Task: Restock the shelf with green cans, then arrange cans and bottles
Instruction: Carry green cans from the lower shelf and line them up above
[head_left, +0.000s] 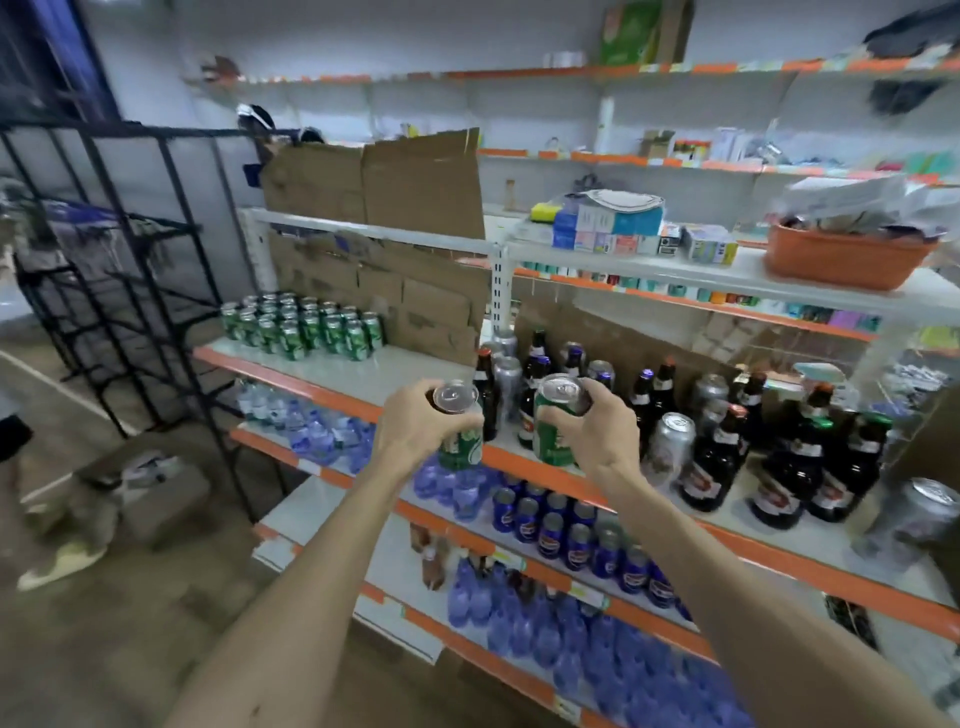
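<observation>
Left hand (415, 423) clasps a green can (460, 450), right hand (602, 434) a second can (555, 431) (both tops up).

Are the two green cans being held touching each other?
Apart. The head view shows a gap between the left can and the right can, with bottles visible through it.

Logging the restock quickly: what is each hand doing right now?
Left hand: grips a green can.
Right hand: grips another green can.
</observation>
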